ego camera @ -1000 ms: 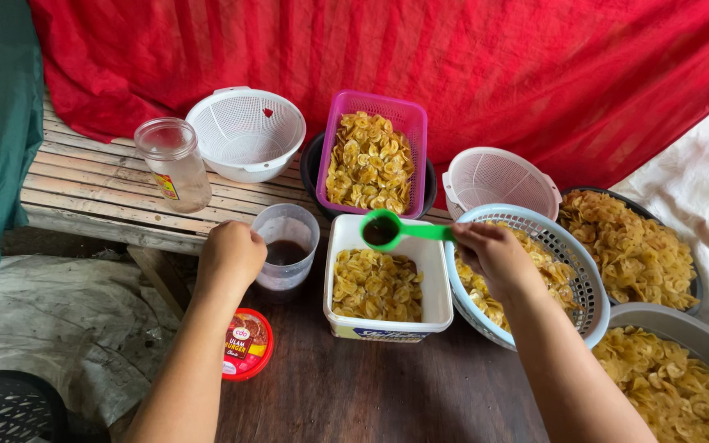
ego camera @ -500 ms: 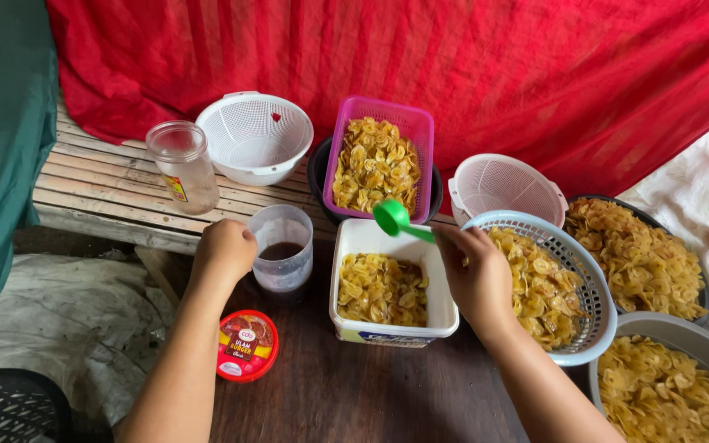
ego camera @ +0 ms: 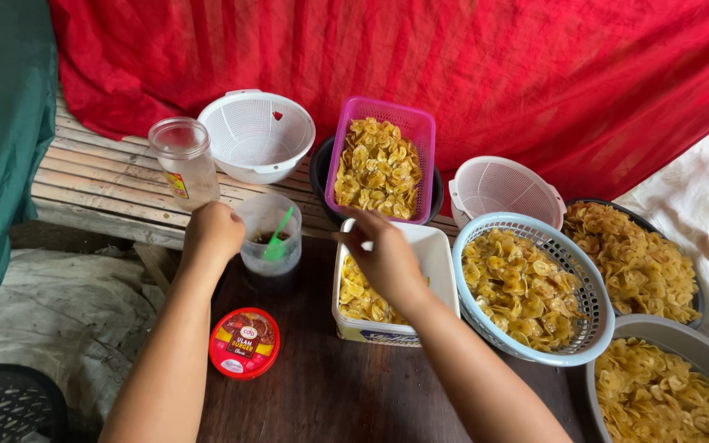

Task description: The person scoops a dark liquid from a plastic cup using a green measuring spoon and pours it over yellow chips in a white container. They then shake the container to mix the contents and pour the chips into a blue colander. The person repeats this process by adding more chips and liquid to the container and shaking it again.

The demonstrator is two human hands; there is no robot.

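My left hand [ego camera: 211, 235] is closed against the side of a clear plastic cup [ego camera: 266, 215] that holds a little dark liquid. A green spoon [ego camera: 277, 236] leans inside the cup, handle up. My right hand [ego camera: 383, 256] hovers over a white rectangular tub [ego camera: 441, 254] of yellow chips, with its fingers loosely apart and nothing in them. The tub stands on a dark wooden table [ego camera: 322, 394].
A pink basket [ego camera: 377, 104] of chips, a white colander [ego camera: 256, 135], a glass jar [ego camera: 182, 162] and a white basket [ego camera: 506, 190] stand behind. A blue basket [ego camera: 588, 324], dark bowl [ego camera: 635, 261] and grey tub [ego camera: 658, 330] hold chips at right. A red round lid [ego camera: 244, 343] lies near me.
My right hand carried the green spoon from above the white tub to the cup, let go of it there and moved back over the tub. My left hand stayed at the cup.
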